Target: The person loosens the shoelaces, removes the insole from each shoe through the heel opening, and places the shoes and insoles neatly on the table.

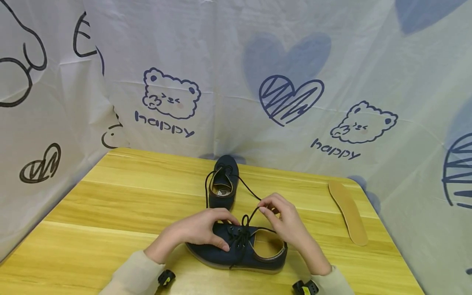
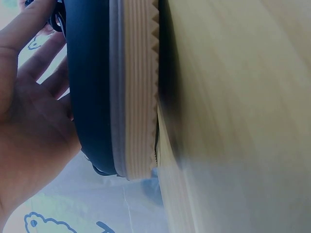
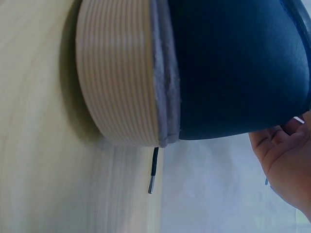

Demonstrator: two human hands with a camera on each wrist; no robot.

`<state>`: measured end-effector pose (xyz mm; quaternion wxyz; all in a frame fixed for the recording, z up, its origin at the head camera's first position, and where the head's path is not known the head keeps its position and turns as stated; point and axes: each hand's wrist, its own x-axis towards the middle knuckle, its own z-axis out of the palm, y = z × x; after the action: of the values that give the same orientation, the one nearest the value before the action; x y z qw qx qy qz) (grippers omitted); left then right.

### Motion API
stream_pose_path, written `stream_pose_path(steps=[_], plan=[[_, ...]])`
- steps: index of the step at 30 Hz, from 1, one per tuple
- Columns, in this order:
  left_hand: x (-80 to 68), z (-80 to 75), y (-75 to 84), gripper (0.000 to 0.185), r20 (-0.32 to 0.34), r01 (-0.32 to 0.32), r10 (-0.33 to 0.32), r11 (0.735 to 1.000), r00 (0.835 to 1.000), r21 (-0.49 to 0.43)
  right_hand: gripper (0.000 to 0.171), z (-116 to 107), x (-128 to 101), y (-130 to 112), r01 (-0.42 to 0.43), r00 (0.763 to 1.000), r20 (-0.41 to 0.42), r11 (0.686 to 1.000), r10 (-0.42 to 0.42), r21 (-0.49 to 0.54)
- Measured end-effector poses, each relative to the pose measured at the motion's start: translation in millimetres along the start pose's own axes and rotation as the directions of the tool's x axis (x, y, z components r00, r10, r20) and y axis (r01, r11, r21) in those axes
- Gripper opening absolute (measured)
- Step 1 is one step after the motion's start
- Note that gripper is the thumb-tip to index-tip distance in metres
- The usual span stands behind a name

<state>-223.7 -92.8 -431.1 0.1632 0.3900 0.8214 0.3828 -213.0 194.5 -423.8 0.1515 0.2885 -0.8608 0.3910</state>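
A navy lace-up shoe [image 1: 228, 256] lies on the table, toe to the left, with a tan insole showing in its opening. My left hand [image 1: 200, 227] holds it over the front, thumb on the upper and fingers at the far side. In the left wrist view, that hand [image 2: 36, 107] is beside the shoe's ribbed sole edge [image 2: 138, 87]. My right hand [image 1: 285, 219] pinches a black shoelace [image 1: 253, 214], which rises in a loop from the eyelets. In the right wrist view, the shoe's heel [image 3: 238, 68] hides much of the right hand [image 3: 289, 162].
A second navy shoe [image 1: 221, 203] stands behind, toe away, its laces loose. One of its laces runs toward my right hand. A loose tan insole [image 1: 348, 213] lies at the table's right. A printed white curtain [image 1: 228, 82] hangs along the back edge.
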Motion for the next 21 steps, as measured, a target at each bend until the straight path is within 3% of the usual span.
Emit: stream_pose_path(steps=[21], plan=[[0.5, -0.2, -0.7, 0.055, 0.001, -0.001, 0.001, 1.0, 1.0, -0.008, 0.007, -6.2, 0.9, 3.0, -0.008, 1.0, -0.03, 1.0, 0.008, 0.018]])
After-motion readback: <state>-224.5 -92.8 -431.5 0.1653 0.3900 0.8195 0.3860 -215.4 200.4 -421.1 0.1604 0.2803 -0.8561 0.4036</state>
